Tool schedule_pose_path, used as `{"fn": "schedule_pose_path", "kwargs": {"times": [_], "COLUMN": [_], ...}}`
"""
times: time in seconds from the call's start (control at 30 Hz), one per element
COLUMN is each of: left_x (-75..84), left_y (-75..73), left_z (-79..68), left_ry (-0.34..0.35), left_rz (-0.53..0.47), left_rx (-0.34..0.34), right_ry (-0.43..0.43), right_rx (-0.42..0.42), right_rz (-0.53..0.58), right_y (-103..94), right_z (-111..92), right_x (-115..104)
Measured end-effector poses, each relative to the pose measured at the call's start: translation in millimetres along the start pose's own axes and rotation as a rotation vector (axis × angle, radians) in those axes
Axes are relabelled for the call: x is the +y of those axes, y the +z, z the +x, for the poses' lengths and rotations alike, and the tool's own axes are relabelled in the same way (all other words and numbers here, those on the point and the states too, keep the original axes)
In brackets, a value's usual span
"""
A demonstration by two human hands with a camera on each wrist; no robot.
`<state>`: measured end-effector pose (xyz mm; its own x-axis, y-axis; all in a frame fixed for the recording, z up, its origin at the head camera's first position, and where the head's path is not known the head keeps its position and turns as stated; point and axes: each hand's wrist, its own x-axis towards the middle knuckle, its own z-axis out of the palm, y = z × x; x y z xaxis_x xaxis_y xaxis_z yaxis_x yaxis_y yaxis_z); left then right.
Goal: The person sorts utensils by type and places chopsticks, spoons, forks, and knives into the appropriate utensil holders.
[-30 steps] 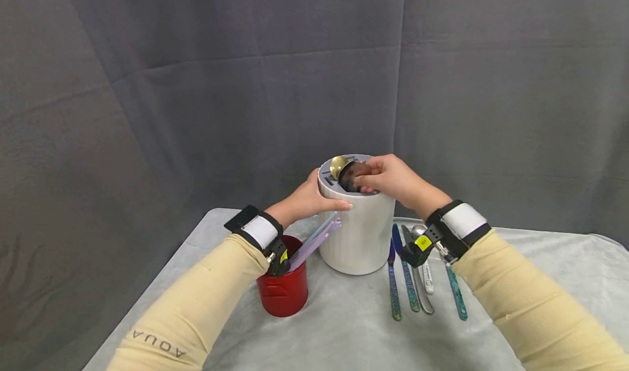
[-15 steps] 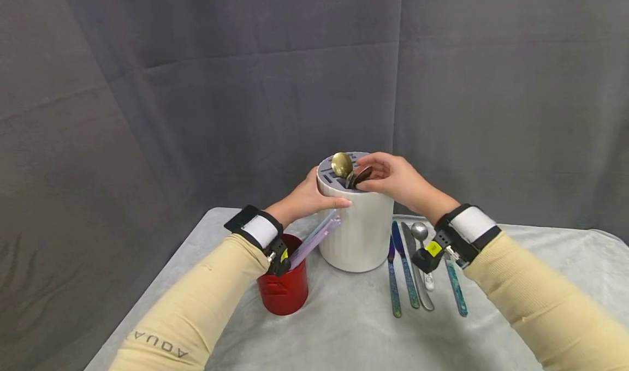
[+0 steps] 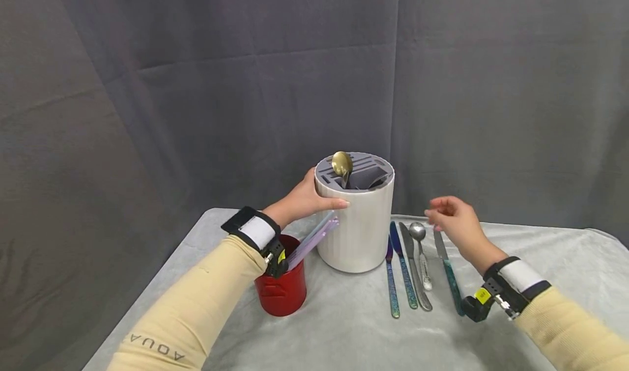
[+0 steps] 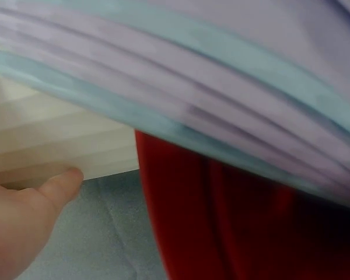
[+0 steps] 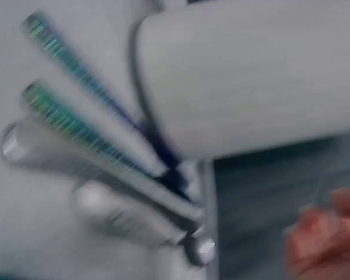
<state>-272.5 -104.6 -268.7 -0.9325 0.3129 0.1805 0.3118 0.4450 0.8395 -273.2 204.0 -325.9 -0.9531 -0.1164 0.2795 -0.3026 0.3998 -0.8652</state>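
Observation:
A ribbed white utensil holder (image 3: 355,234) with a grey slotted top (image 3: 361,166) stands upright on the table. My left hand (image 3: 307,197) grips its left side near the rim, thumb across the front and fingers hidden behind. A gold spoon (image 3: 342,163) rises bowl-up from the large front slot. My right hand (image 3: 454,221), fingers loosely bent and apparently holding nothing, is in the air right of the holder. Close by lie a silver spoon (image 3: 417,231) and a teal-handled knife (image 3: 451,278). Motion blurs the right wrist view, where the right hand (image 5: 326,239) shows at the corner.
A red cup (image 3: 282,294) with pale purple and blue straws (image 3: 314,241) stands under my left wrist. Two blue-bladed knives (image 3: 393,283) and a silver knife (image 3: 416,273) lie right of the holder. A grey curtain (image 3: 275,87) hangs behind the table (image 3: 339,333).
My right hand has let go of a dark spoon at the holder's top and moved right and down, away from it. The dark spoon no longer shows. My left hand stays on the holder.

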Motion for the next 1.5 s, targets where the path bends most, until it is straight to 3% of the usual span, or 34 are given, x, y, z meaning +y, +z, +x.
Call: {"fn": "schedule_pose_path", "kwargs": {"times": [0.17,0.3,0.47,0.57,0.9,1.0,1.23,1.3,1.43,1.5], "left_x": [0.9,0.7,-0.7,-1.1,-2.0,-2.5,-3.1,-2.5,-1.5,-1.1], "left_y": [-2.1,-1.9,-1.6,-2.8,-2.8,-1.2,3.0,3.2,2.8,2.4], "left_z": [-1.4,-2.5,-3.6,-4.3,-0.8,0.6,1.6,0.9,1.2,2.1], "left_ry": [-0.002,-0.001,-0.021,-0.04,-0.011,-0.02,-0.037,-0.048,-0.026,-0.005], "left_rz": [-0.007,-0.009,0.001,0.011,-0.001,0.002,-0.007,0.0,-0.001,-0.004], "left_rx": [-0.011,-0.017,-0.011,-0.002,0.005,0.012,0.003,0.004,-0.002,-0.006], "right_ry": [0.235,0.306,0.376,0.416,0.483,0.495,0.432,0.426,0.424,0.384], "right_rx": [-0.177,-0.255,-0.269,-0.274,-0.281,-0.261,-0.191,-0.172,-0.121,-0.073], "right_rz": [-0.153,-0.325,-0.547,-0.56,-0.575,-0.555,-0.491,-0.409,-0.147,-0.008], "right_y": [2.4,14.0,29.9,37.1,45.9,46.3,38.0,34.1,26.4,22.1], "right_z": [-7,-7,0,5,14,12,1,-1,-8,-10], "right_x": [39,51,51,48,45,46,48,48,37,26]}}
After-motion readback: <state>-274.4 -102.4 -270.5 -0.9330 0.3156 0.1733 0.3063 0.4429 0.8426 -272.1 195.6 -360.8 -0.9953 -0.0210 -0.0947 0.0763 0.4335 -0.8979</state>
